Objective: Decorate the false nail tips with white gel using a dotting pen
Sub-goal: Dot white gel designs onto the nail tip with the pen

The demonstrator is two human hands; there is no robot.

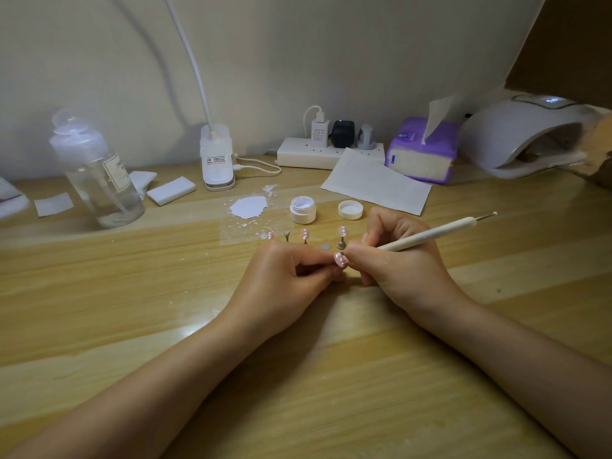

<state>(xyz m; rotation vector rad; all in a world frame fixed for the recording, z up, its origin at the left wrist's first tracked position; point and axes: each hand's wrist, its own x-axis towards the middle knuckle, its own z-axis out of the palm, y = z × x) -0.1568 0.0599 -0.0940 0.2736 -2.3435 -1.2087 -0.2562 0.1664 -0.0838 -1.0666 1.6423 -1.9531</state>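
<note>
both hands meet at the middle of the wooden table (132, 293). left hand (288, 279) has thumb and fingers pinched on a pink nail tip (340, 260) carrying white dots; the tip's stand is hidden in the fingers. right hand (394, 260) is clenched round the dotting pen (430, 235) in a writing grip, working end hidden at the pink tip, free metal ball end pointing up and to the right. right fingertips sit just beside the held tip.

just far of the hands, a row of small stands: leftmost dotted tip (270, 235), partly behind the left knuckles; a bare stand (287, 236); middle dotted tip (305, 234); right dotted tip (343, 231) on its cone stand. a small grey disc (326, 247) lies flat between the last two.

farther, the open gel jar (303, 210), white gel inside, with its lid (350, 209) lying upturned just to the right. left of the jar, a white gel puddle (248, 207) with splatter on a clear film (231, 230).

far left: clear pump bottle (99, 180), white pads (170, 190) near it. far centre: lamp base (217, 157) with its neck rising out of view, power strip (328, 154) with plugs. far right: paper sheet (374, 183), purple tissue pack (420, 150), white nail lamp (523, 134) with its display lit.
</note>
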